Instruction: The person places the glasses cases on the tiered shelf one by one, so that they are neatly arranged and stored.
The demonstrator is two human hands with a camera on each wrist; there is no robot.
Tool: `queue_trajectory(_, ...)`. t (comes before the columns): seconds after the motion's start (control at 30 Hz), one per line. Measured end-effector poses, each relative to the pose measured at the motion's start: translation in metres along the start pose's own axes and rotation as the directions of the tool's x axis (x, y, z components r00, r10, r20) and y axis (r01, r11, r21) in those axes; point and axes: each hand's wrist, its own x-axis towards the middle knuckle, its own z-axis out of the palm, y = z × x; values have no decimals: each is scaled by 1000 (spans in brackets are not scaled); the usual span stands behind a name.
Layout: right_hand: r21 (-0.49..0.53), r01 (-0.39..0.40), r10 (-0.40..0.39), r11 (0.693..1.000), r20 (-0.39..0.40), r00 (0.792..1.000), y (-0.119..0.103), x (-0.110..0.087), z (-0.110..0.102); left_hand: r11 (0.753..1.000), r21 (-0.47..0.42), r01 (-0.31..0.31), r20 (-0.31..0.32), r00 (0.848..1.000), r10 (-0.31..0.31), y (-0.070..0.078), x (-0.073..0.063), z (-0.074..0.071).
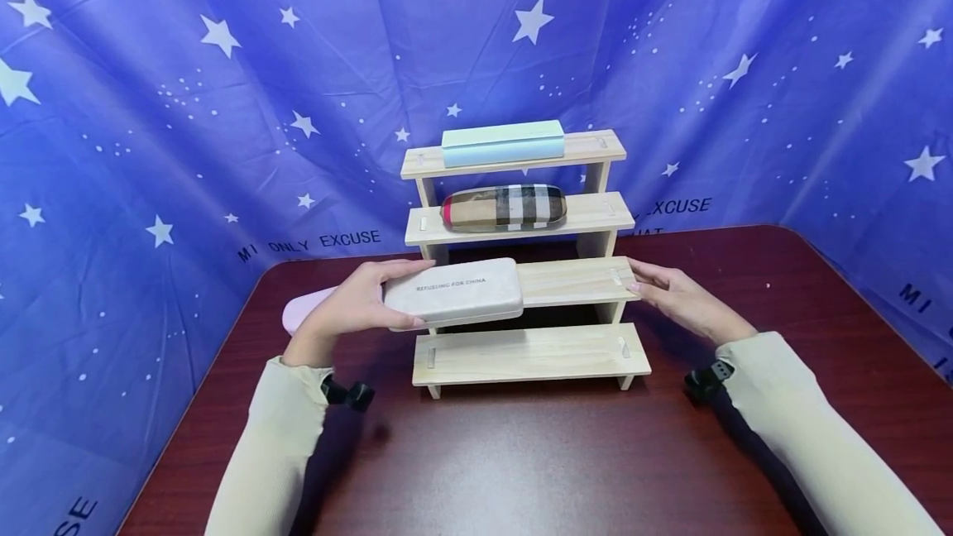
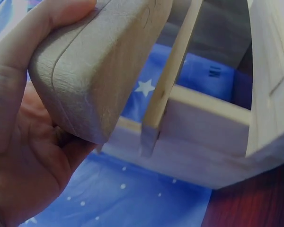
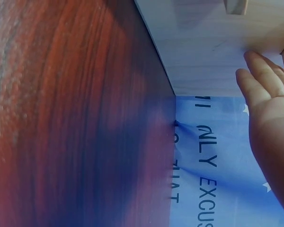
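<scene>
My left hand [image 1: 356, 302] grips the left end of a white glasses case [image 1: 465, 294] printed "REFUELING FOR CHINA". The case overlaps the left part of the second step from the bottom of a wooden stepped rack [image 1: 569, 282]. In the left wrist view, my thumb lies on one face of the case [image 2: 92, 80] and fingers wrap the other side. At the rack's right end, my right hand [image 1: 683, 298] has its fingertips at the edge of that same step. The right wrist view shows these fingers [image 3: 262, 78] extended along the rack's side panel.
A light blue box [image 1: 503, 145] sits on the top step, and a plaid glasses case [image 1: 506, 208] on the step below. A lilac case [image 1: 301, 308] lies on the table [image 1: 521, 453], partly behind my left hand. Blue star-patterned cloth [image 1: 357, 64] hangs around the table.
</scene>
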Motion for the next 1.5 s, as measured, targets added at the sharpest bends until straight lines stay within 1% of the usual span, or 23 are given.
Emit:
queue_trajectory(0.17, -9, 9, -9, 1000, -6, 1000, 0, 1, 0, 999, -43, 3, 30, 1000, -2, 1, 15, 8)
queue_trajectory(0.23, 3, 8, -8, 1000, -3, 1000, -1, 0, 0, 998, -56, 3, 45, 999, 0, 2, 20, 12)
queue_trajectory(0.4, 29, -12, 11, 1000, 5, 1000, 0, -1, 0, 999, -41, -21, 50, 998, 23, 2, 33, 22)
queue_trajectory(0.53, 13, -28, 29, 1000, -7, 1000, 0, -1, 1, 999, -19, -38, 49, 998, 38, 2, 43, 28)
queue_trajectory(0.67, 14, -18, 18, 1000, -6, 1000, -1, -1, 2, 999, 19, -47, 50, 998, 46, 5, 51, 34)
queue_trajectory(0.8, 32, -3, 3, 999, -2, 1000, -3, -1, 2, 998, 29, -48, 48, 998, 47, 6, 56, 38)
queue_trajectory(1.03, 36, -4, 4, 999, -1, 1000, -2, -1, 3, 999, 17, -39, 40, 998, 38, 5, 61, 45)
queue_trajectory(1.33, 17, -20, 20, 1000, -5, 1000, -2, -1, 2, 998, 60, -8, 18, 1000, 7, 3, 67, 48)
queue_trajectory(1.5, 17, -22, 23, 1000, -3, 1000, -2, -1, 2, 1000, 18, -2, 12, 1000, 1, 0, 69, 51)
